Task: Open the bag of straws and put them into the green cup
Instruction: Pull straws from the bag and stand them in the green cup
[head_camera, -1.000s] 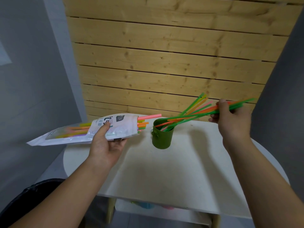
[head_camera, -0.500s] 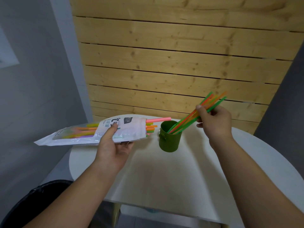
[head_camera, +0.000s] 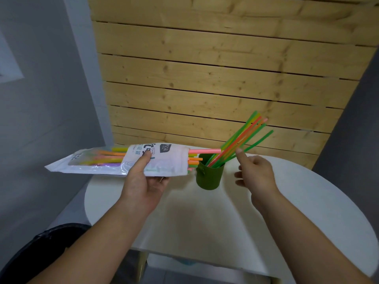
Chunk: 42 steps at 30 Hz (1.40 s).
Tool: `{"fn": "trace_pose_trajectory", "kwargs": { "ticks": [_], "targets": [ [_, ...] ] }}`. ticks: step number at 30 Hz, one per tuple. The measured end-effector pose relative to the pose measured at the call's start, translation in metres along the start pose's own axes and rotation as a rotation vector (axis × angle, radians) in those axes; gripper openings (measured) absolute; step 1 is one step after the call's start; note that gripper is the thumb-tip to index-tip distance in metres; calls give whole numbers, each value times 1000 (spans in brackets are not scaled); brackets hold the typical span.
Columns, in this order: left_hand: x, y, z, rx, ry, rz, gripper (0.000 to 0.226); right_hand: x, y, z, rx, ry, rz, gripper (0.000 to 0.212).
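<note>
The bag (head_camera: 98,162) is gripped by the left hand (head_camera: 143,185) (mouth rightward); the right hand (head_camera: 256,175), seemingly empty, is spread beside the green cup (head_camera: 209,178).

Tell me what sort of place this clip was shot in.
Likely a small indoor nook, perhaps a home or a staged set: a round white table before a wooden plank wall, grey walls either side.
</note>
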<state>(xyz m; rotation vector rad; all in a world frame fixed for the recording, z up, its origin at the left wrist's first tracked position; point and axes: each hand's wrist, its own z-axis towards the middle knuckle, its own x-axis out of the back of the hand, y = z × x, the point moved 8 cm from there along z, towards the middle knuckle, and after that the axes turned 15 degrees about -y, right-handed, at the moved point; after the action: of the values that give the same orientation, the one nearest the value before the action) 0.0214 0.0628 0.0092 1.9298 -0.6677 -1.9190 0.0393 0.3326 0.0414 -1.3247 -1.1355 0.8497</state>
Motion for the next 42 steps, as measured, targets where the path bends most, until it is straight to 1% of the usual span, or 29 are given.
{"fn": "trace_pose_trajectory", "kwargs": {
  "ticks": [4,6,8,11,14,20,25,27,29,31,32,36,42],
  "targets": [
    [-11,1,-8,-2,-57,81,17,-28,-23,-21,111,-179,9,35],
    [-18,0,-14,3,-97,118,19,-42,-26,-26,106,-266,-72,34],
    [-24,-2,-20,9,-126,149,18,-53,-21,-29,98,-340,-110,27],
    [-29,-3,-25,16,-154,202,17,-56,-16,-31,110,-372,-32,15],
    [-27,-2,-25,19,-139,194,17,-54,-13,-29,107,-415,45,10],
    [-24,-1,-23,19,-122,180,13,-44,-11,-26,89,-413,111,9],
    [-18,2,-18,16,-100,119,19,-27,-14,-19,95,-376,194,10],
    [-16,2,-18,19,-95,109,20,-26,-14,-20,75,-373,262,10],
    [-16,0,-17,28,-97,115,20,-29,-13,-22,53,-395,312,18],
    [-17,-2,-18,37,-104,120,19,-35,-12,-24,48,-428,303,27],
    [-18,-4,-18,39,-106,124,18,-39,-13,-26,56,-440,286,28],
    [-19,-3,-20,35,-98,133,13,-42,-14,-26,87,-459,220,17],
    [-13,2,-18,19,-86,105,20,-30,-13,-21,38,-436,247,17]
  ]
}}
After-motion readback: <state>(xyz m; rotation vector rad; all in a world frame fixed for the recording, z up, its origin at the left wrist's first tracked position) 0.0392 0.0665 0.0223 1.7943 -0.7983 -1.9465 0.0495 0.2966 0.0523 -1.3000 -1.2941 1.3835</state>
